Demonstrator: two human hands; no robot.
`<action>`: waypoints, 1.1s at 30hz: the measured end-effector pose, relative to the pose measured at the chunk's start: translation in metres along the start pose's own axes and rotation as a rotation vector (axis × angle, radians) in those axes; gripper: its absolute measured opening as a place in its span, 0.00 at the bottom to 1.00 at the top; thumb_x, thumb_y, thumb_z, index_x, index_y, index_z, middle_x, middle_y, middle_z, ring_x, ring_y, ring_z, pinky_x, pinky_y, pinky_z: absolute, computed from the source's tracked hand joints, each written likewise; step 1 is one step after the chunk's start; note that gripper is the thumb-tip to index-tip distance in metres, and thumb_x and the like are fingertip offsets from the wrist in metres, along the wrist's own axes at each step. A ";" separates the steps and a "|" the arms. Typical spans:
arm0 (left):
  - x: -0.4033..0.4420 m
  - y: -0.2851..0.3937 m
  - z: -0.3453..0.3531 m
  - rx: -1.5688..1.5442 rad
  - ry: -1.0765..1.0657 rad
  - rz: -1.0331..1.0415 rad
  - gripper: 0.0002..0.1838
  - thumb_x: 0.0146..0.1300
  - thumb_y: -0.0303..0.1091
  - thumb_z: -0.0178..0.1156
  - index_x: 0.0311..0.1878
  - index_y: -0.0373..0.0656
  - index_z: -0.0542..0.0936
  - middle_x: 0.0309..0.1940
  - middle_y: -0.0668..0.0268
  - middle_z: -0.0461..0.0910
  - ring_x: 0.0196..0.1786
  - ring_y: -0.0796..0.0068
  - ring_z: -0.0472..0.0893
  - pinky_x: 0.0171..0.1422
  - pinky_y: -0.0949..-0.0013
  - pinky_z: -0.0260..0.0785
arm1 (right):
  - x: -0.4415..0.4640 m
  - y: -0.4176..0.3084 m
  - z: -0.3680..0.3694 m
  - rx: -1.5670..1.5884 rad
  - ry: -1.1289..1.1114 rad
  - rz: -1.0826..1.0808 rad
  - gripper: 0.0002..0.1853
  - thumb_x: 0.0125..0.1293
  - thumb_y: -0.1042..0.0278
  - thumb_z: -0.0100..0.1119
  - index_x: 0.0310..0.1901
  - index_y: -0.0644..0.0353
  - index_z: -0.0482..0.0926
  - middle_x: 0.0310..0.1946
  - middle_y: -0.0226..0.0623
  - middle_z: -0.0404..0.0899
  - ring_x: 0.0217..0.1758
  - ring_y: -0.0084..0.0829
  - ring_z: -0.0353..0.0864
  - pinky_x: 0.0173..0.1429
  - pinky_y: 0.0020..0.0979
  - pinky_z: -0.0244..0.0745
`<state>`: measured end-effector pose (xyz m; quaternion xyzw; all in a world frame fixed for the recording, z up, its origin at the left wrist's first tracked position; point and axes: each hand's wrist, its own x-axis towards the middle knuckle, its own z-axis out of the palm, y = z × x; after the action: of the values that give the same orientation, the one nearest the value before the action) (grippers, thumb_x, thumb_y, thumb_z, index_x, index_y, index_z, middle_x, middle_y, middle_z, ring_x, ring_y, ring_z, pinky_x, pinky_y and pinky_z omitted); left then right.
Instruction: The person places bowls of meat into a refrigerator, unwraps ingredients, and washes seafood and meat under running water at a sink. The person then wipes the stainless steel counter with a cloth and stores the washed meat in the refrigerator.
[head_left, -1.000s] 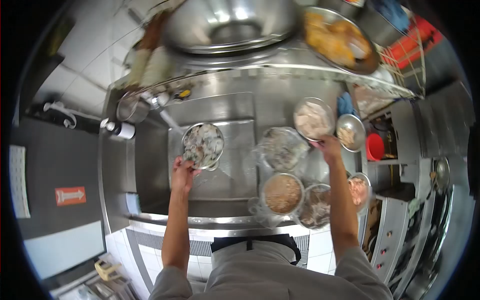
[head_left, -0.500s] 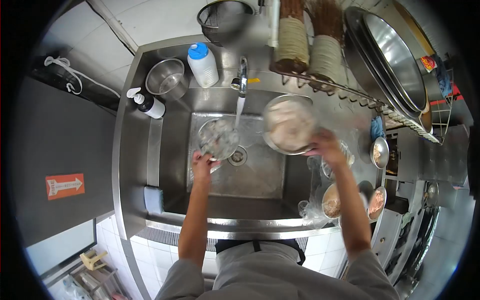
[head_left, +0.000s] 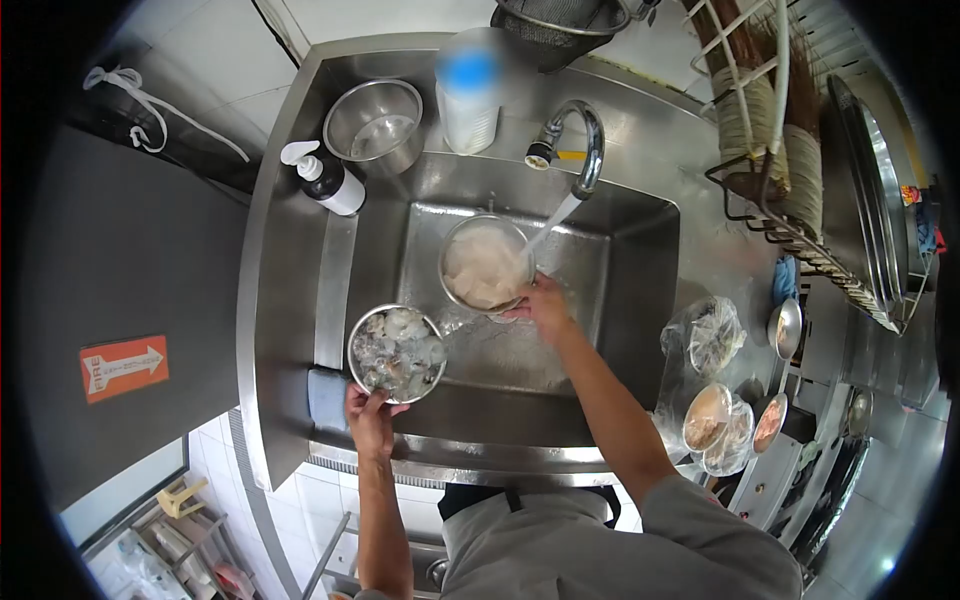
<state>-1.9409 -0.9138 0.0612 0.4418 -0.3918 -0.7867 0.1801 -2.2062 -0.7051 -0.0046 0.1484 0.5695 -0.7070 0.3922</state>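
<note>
My left hand (head_left: 372,418) grips the near rim of a metal bowl (head_left: 353,338) over the sink's left front side. In it lie greyish, translucent pieces (head_left: 400,350) that look like raw shrimp. My right hand (head_left: 545,308) is closed on the edge of a second metal bowl (head_left: 444,265), farther back over the middle of the sink. Pale pinkish slices (head_left: 485,265), possibly raw meat or fish, fill this bowl. Water (head_left: 550,232) runs from the curved faucet (head_left: 593,150) toward that bowl's right edge. Both thumbs lie at the rims, with some fingers hidden underneath.
Around the steel sink (head_left: 630,270) stand a pump bottle (head_left: 335,188), an empty metal pot (head_left: 375,115) and a blue-capped white bottle (head_left: 468,110). A blue sponge (head_left: 327,398) lies at the left edge. Plastic-wrapped bowls (head_left: 708,415) sit on the right; a wire rack (head_left: 800,240) overhangs the counter.
The shrimp-like pieces' bowl has moved from beside the stream toward the near left. My right hand has carried the bowl of pale slices left to the water. The head view has shifted.
</note>
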 end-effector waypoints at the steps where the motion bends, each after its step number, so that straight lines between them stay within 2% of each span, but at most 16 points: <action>1: 0.000 0.001 0.000 -0.025 -0.002 0.010 0.10 0.56 0.17 0.53 0.40 0.41 0.71 0.37 0.59 0.78 0.34 0.69 0.82 0.30 0.64 0.85 | 0.006 -0.001 -0.001 -0.005 -0.015 -0.012 0.23 0.64 0.77 0.52 0.61 0.71 0.65 0.48 0.53 0.78 0.44 0.45 0.85 0.39 0.39 0.88; 8: 0.004 0.000 0.004 -0.030 -0.036 -0.023 0.11 0.56 0.18 0.54 0.40 0.42 0.70 0.36 0.60 0.78 0.34 0.70 0.82 0.30 0.64 0.85 | 0.005 -0.010 -0.013 0.035 0.085 -0.187 0.24 0.65 0.78 0.50 0.63 0.67 0.64 0.49 0.49 0.78 0.44 0.44 0.84 0.40 0.38 0.89; 13: 0.008 0.002 0.008 -0.016 -0.062 -0.044 0.10 0.56 0.18 0.54 0.38 0.43 0.69 0.35 0.61 0.78 0.32 0.71 0.82 0.30 0.64 0.85 | -0.003 -0.001 -0.006 0.040 0.053 -0.101 0.23 0.66 0.77 0.51 0.63 0.67 0.65 0.50 0.49 0.77 0.44 0.43 0.84 0.39 0.35 0.89; 23: 0.008 0.002 0.010 -0.036 -0.060 -0.037 0.09 0.56 0.17 0.54 0.38 0.42 0.69 0.35 0.61 0.78 0.32 0.70 0.82 0.30 0.65 0.85 | 0.011 0.003 0.001 0.026 0.142 -0.153 0.21 0.65 0.76 0.51 0.60 0.67 0.67 0.47 0.47 0.79 0.40 0.38 0.85 0.39 0.33 0.88; 29: 0.009 0.000 0.005 -0.025 -0.058 -0.043 0.10 0.56 0.17 0.53 0.38 0.42 0.68 0.35 0.61 0.78 0.31 0.71 0.81 0.30 0.64 0.85 | 0.004 0.014 -0.005 0.012 0.020 -0.030 0.20 0.65 0.75 0.52 0.58 0.66 0.67 0.46 0.49 0.79 0.41 0.40 0.85 0.39 0.34 0.88; 31: 0.010 0.000 0.003 -0.023 -0.049 -0.043 0.10 0.56 0.17 0.53 0.38 0.42 0.68 0.35 0.61 0.78 0.31 0.71 0.81 0.29 0.64 0.84 | 0.007 0.024 -0.002 0.205 0.224 -0.068 0.23 0.64 0.78 0.51 0.61 0.66 0.66 0.53 0.51 0.74 0.48 0.44 0.82 0.38 0.37 0.89; 32: 0.011 -0.002 0.004 -0.024 -0.043 -0.048 0.10 0.56 0.17 0.53 0.39 0.42 0.68 0.35 0.61 0.78 0.32 0.71 0.81 0.29 0.64 0.84 | 0.016 0.030 -0.001 0.206 0.218 -0.067 0.23 0.64 0.78 0.51 0.61 0.66 0.66 0.53 0.51 0.74 0.48 0.44 0.82 0.38 0.37 0.89; 33: 0.012 -0.002 0.004 -0.022 -0.039 -0.044 0.10 0.56 0.17 0.53 0.39 0.42 0.68 0.35 0.61 0.78 0.32 0.71 0.81 0.29 0.64 0.84 | 0.028 0.041 -0.001 0.128 0.382 -0.177 0.21 0.61 0.80 0.50 0.58 0.68 0.66 0.51 0.53 0.74 0.45 0.46 0.83 0.36 0.37 0.89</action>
<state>-1.9508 -0.9182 0.0546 0.4329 -0.3765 -0.8033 0.1600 -2.1954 -0.7173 -0.0514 0.2538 0.5982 -0.7323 0.2034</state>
